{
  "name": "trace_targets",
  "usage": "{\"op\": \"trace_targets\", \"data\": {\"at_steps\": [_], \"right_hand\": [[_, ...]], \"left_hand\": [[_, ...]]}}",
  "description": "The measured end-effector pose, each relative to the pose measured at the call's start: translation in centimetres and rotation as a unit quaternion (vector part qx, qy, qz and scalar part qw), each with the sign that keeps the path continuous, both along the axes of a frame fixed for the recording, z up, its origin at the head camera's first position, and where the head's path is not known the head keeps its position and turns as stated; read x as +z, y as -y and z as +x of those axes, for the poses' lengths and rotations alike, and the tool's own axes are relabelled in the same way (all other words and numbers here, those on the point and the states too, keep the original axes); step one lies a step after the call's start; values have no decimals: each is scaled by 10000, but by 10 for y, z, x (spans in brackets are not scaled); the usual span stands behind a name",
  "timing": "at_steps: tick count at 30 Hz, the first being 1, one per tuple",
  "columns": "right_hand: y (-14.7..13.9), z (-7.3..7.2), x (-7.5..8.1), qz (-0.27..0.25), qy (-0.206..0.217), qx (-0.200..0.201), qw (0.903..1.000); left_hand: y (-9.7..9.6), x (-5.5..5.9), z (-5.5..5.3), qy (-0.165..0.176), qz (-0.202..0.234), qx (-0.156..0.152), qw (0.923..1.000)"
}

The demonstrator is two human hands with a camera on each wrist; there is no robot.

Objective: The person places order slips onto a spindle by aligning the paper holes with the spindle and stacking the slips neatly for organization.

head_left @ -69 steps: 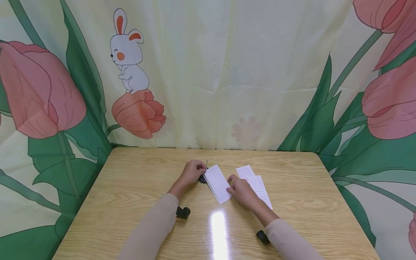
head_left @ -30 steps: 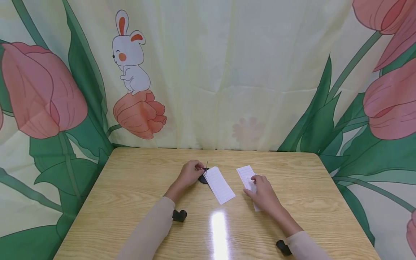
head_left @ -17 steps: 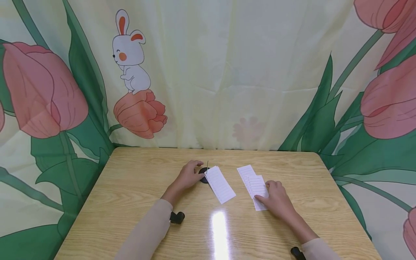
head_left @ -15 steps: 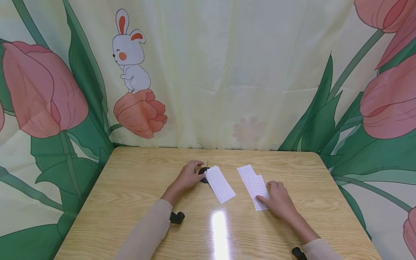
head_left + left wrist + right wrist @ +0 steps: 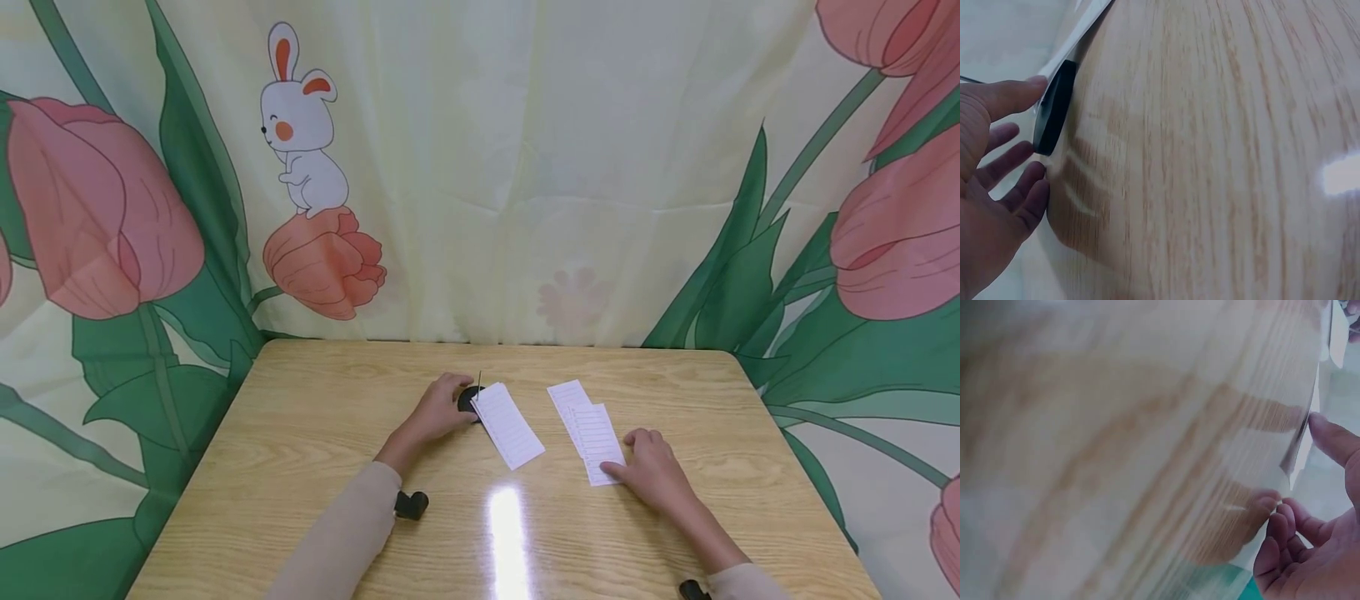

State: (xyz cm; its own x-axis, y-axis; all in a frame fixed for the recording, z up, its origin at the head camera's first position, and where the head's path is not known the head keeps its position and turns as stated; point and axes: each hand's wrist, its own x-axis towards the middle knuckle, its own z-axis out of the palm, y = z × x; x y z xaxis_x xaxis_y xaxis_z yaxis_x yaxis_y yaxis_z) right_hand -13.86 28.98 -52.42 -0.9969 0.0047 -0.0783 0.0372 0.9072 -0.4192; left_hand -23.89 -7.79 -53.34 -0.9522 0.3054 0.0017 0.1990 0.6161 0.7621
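Observation:
A black round base with a thin upright spike (image 5: 469, 398), like a bill spike, stands near the table's middle. Lined white paper slips (image 5: 510, 427) are on it, slanting toward me. My left hand (image 5: 438, 410) reaches around the base from the left; in the left wrist view its thumb (image 5: 1016, 97) touches the base's rim, the other fingers loose and spread. Further right, two lined slips (image 5: 597, 435) overlap on the table. My right hand (image 5: 654, 468) has its thumb on the nearer slip's right edge, while its other fingers bend loosely toward the tabletop, apart from the thumb.
Everything lies on a wood-grain table (image 5: 315, 408). Behind it hangs a curtain (image 5: 450, 208) printed with tulips and a rabbit. Black wrist devices (image 5: 412, 505) sit at both sleeves, and a bright light reflection (image 5: 507, 533) falls on the near tabletop.
My right hand has moved from the spiked slips back over the loose pair, then to their lower right edge. My left fingers have come off the spike's side and spread around the base.

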Motion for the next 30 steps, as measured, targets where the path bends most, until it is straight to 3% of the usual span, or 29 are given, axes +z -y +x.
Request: {"op": "trace_targets", "data": {"at_steps": [13, 30], "right_hand": [[-2, -1, 6, -46, -20, 111, 9999], [-2, -5, 11, -547, 280, 50, 9981]], "left_hand": [[-3, 0, 0, 59, -167, 90, 9998], [-5, -4, 0, -30, -258, 180, 9995]]}}
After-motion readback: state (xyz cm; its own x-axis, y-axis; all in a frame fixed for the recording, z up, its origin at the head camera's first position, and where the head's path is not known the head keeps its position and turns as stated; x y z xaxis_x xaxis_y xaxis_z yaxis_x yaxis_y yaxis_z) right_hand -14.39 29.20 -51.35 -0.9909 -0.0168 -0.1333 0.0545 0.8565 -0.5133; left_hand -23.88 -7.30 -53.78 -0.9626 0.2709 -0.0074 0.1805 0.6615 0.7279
